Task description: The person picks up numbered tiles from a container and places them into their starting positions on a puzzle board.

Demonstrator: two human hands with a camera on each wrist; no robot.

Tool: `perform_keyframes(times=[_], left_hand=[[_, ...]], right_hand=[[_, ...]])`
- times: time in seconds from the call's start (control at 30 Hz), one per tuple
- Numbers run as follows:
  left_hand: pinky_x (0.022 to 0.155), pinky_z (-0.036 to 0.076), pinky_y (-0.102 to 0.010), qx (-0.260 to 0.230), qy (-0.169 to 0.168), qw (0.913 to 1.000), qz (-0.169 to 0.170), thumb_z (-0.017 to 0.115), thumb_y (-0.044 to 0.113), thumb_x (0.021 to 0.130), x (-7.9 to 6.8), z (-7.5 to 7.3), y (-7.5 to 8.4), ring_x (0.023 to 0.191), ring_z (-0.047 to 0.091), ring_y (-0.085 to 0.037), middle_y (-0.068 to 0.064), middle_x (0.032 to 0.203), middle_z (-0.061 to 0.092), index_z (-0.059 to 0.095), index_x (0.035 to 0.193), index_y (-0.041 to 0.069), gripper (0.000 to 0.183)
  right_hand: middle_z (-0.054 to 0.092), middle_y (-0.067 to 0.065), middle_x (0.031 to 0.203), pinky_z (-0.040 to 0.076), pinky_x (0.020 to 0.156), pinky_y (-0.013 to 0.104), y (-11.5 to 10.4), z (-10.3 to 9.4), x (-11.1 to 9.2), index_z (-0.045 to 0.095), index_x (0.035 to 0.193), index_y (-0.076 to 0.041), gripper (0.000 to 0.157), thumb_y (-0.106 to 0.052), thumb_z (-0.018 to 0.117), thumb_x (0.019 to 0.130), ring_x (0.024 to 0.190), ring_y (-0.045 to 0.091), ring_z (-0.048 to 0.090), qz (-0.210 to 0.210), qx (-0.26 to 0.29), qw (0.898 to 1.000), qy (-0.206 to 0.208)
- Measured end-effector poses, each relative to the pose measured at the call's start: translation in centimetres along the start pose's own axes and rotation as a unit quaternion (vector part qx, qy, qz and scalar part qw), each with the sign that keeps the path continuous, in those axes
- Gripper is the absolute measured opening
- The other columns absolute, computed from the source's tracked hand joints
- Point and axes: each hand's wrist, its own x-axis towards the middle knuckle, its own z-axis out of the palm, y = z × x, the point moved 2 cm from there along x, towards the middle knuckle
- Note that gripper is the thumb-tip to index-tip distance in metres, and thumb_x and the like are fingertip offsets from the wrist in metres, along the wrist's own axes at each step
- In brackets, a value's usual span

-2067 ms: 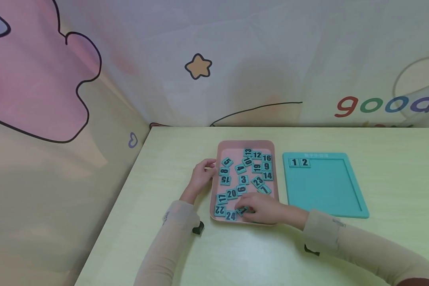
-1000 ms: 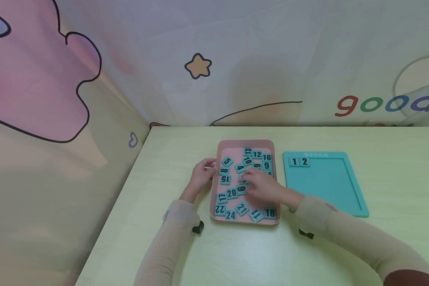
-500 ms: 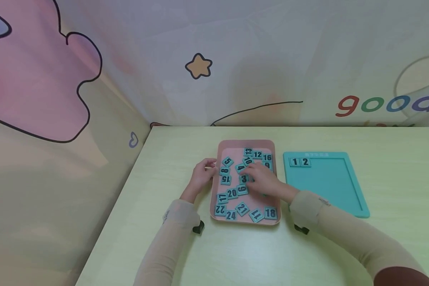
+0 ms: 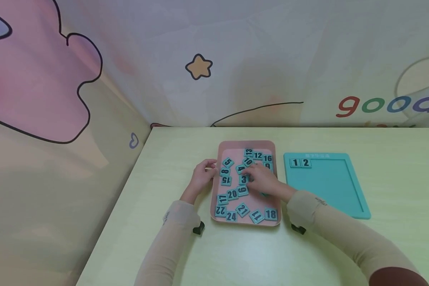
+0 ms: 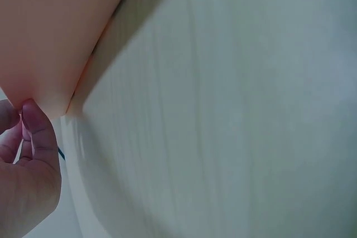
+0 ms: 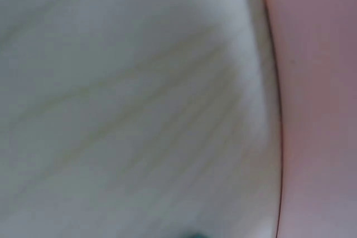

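My left hand (image 4: 201, 174) pinches the left rim of the pink tray (image 4: 246, 144), thumb and fingertips meeting on the tray's edge in the left wrist view. Inside the tray lie several teal number tiles, turned in various directions. My right hand (image 4: 263, 178) is over the tray's right half, thumb and index finger apart, with the fingertips right at the number 3 tile (image 4: 243, 180). Around them are the number 4 tile (image 4: 240, 169) and a tile marked 6 or 9 (image 4: 242, 190). The palm hides several tiles. Neither fingers nor tiles show in the right wrist view.
Right of the tray lies a teal board (image 4: 321, 190) with a raised rim. The number 1 tile (image 4: 295, 163) and number 2 tile (image 4: 306, 163) sit side by side in its upper left corner. A printed wall sheet (image 4: 250, 79) stands behind the pale table (image 4: 171, 159).
My right hand has moved from the tray's lower tiles up to the number 3 tile, uncovering the 21, 11 and 18 tiles. My left hand has stayed on the tray's rim.
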Motion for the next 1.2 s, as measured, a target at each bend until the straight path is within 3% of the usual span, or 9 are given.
perform_keyframes(times=[0.3,0.6,0.87,1.2], left_hand=[[0.074,0.049,-0.026,0.001,-0.004,1.0,-0.004,0.051,0.016,0.086,0.1,0.0,0.0,0.083,0.053,-0.017,-0.006,0.108,0.051,0.051,0.12,0.012,0.034],[0.072,0.049,-0.026,0.003,-0.001,1.0,-0.003,0.051,0.015,0.086,0.1,0.0,-0.1,0.081,0.054,-0.016,-0.006,0.107,0.051,0.051,0.12,0.012,0.033],[0.074,0.049,-0.027,0.005,-0.001,0.9999,-0.01,0.05,0.016,0.087,0.0,0.0,-0.1,0.083,0.054,-0.017,-0.005,0.107,0.051,0.05,0.12,0.013,0.033],[0.072,0.05,-0.027,-0.006,-0.001,1.0,0.003,0.052,0.013,0.085,0.0,0.1,0.1,0.081,0.054,-0.017,-0.007,0.108,0.051,0.051,0.12,0.011,0.034]], right_hand=[[0.06,0.005,0.097,0.043,0.079,0.034,-0.1,-0.3,0.0,0.064,0.105,-0.008,0.034,-0.018,0.065,0.073,0.088,0.018,0.049,0.003,-0.015,1.0,0.004],[0.06,0.005,0.099,0.046,0.078,0.034,0.0,-3.0,-1.1,0.065,0.104,-0.008,0.033,-0.021,0.068,0.073,0.09,0.018,0.052,-0.015,0.015,0.999,0.033],[0.056,0.012,0.107,0.045,0.073,0.037,2.2,-6.0,-3.0,0.061,0.11,-0.006,0.037,-0.017,0.065,0.075,0.094,0.026,0.049,0.01,0.026,0.999,0.036],[0.054,0.016,0.106,0.048,0.072,0.037,7.1,-8.6,-5.5,0.057,0.114,0.001,0.037,-0.012,0.06,0.079,0.09,0.028,0.051,0.042,0.075,0.995,0.05]])
